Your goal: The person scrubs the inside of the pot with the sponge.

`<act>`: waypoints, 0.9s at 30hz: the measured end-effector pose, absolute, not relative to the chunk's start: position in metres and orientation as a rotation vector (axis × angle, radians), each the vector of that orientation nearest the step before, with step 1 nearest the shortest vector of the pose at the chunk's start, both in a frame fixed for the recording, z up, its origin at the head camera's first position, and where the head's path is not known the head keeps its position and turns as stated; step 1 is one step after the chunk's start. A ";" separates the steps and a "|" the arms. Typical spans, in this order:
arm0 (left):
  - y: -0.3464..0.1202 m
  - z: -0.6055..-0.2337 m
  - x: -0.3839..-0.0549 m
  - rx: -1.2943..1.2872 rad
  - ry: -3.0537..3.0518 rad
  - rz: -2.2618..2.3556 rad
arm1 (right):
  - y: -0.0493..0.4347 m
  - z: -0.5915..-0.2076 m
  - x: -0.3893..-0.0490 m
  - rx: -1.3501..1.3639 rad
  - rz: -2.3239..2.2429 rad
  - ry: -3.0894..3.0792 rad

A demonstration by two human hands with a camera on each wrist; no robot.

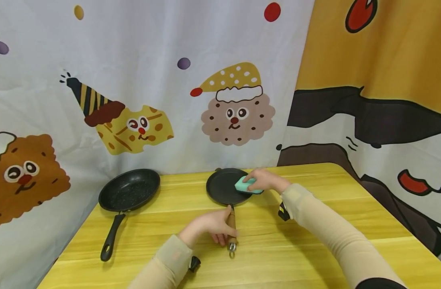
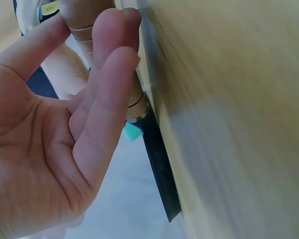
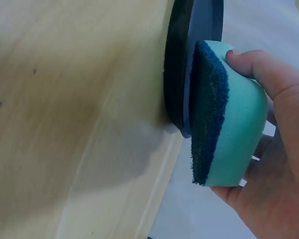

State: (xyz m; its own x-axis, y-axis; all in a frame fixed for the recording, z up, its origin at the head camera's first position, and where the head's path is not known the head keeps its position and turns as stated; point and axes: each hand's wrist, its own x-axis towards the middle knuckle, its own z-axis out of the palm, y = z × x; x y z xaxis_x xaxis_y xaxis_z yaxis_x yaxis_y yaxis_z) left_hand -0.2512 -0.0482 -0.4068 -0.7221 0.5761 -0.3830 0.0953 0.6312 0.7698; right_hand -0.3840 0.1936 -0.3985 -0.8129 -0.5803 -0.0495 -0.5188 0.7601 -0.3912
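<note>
On the tabletop (image 1: 278, 259), a frying pan (image 1: 130, 190) sits left of the crepe pan (image 1: 223, 187), whose wooden handle (image 1: 232, 218) the left hand (image 1: 214, 225) pinches, presumably for steadiness, while at the crepe pan's right edge the right hand (image 1: 264, 180), parted wider, grips a sponge (image 3: 239, 129), scourer (image 3: 209, 114) panward.

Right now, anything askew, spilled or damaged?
No spill or damage visible. The sponge overhangs the rim of the flat pan, likely just from scrubbing. The frying pan sits at the back-left corner of the table; can't tell whether it overhangs.

no readable text, labels, numbers, signs
</note>
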 end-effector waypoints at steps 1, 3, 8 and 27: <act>-0.048 -0.406 -0.251 0.527 2.227 0.997 | 0.193 -0.399 -0.384 -0.881 -0.545 2.783; -0.048 -0.405 -0.251 0.536 2.221 0.996 | 0.191 -0.401 -0.383 -0.883 -0.539 2.778; -0.048 -0.403 -0.250 0.550 2.211 0.991 | 0.187 -0.402 -0.382 -0.888 -0.533 2.770; -0.045 -0.406 -0.250 0.544 2.154 0.998 | 0.178 -0.391 -0.381 -1.013 -0.414 2.626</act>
State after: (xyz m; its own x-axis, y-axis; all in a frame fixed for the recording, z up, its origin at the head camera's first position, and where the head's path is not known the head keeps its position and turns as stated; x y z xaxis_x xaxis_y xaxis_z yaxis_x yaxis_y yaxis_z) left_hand -0.2500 -0.0452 -0.4056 -0.6730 0.6140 -0.4125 0.0820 0.6162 0.7833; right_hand -0.3806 0.1778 -0.3907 -0.7082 -0.6857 -0.1681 -0.6006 0.7103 -0.3670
